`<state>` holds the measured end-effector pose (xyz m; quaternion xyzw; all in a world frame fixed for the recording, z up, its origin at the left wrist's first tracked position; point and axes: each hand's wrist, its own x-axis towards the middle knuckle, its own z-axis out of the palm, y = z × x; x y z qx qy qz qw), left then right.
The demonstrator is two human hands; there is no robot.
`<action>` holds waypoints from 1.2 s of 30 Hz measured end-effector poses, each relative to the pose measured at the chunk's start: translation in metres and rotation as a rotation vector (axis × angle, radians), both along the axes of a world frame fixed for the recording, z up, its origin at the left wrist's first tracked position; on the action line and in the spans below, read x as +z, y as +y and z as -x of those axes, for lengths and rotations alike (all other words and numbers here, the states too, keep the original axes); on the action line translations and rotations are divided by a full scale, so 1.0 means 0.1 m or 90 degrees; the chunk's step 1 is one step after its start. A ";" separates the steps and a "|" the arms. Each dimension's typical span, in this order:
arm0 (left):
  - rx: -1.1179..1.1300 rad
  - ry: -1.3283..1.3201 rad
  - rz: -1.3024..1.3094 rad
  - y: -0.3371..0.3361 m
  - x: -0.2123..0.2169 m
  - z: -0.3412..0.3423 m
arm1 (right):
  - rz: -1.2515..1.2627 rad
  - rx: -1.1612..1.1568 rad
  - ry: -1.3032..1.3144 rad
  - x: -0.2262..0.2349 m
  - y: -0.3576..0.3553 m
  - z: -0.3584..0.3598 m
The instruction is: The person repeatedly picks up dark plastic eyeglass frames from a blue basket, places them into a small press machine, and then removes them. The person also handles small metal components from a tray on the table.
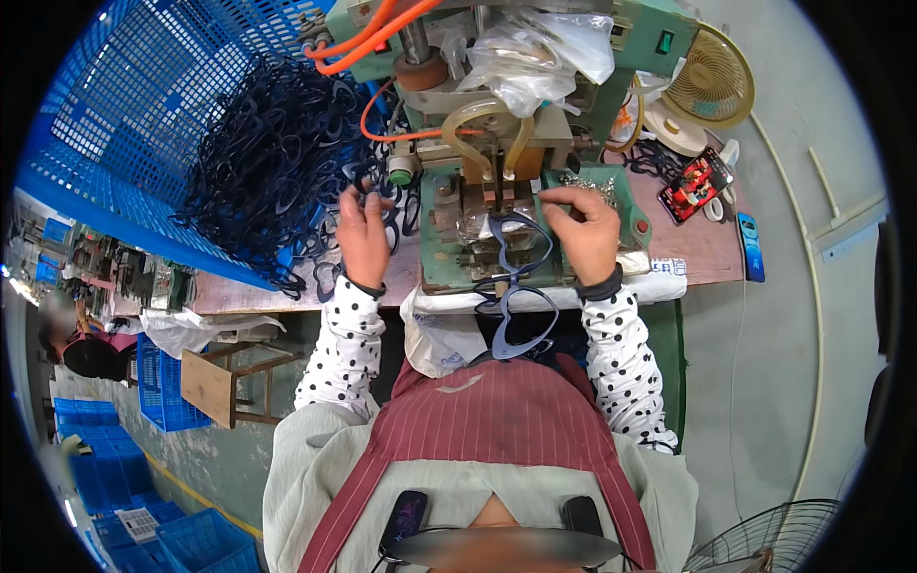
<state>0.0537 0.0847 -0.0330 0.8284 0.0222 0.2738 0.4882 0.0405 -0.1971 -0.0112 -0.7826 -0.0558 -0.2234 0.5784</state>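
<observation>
Dark blue glasses frames hang in front of the press: one glasses frame droops over the table's front edge, its upper end at the press jig. To the left, my left hand is raised beside loose frames, fingers somewhat bent and apart, with no clear hold on any of them. My right hand is right of the jig, thumb and forefinger drawn together near the hanging frame. What lies in that pinch is too small to tell. Right behind it is a green tray with small metal parts.
A big blue basket full of dark frames leans at the left. Orange hoses and plastic bags are on the machine. To the right are a fan, a lit phone and a blue phone. A wooden stool stands behind left.
</observation>
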 end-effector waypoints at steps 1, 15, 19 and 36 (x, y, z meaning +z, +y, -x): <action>-0.001 -0.023 -0.024 -0.10 0.02 0.05 | -0.001 0.019 0.025 0.08 0.07 0.06; -0.277 -0.434 -0.327 -0.55 0.35 0.42 | -0.077 0.114 0.108 0.33 0.36 0.02; -0.454 -0.465 -0.312 -0.67 0.32 0.45 | -0.142 0.117 0.057 0.15 0.36 -0.01; -0.572 -0.435 -0.251 -0.93 0.12 0.41 | 0.526 -0.217 0.141 -0.89 -0.87 -0.16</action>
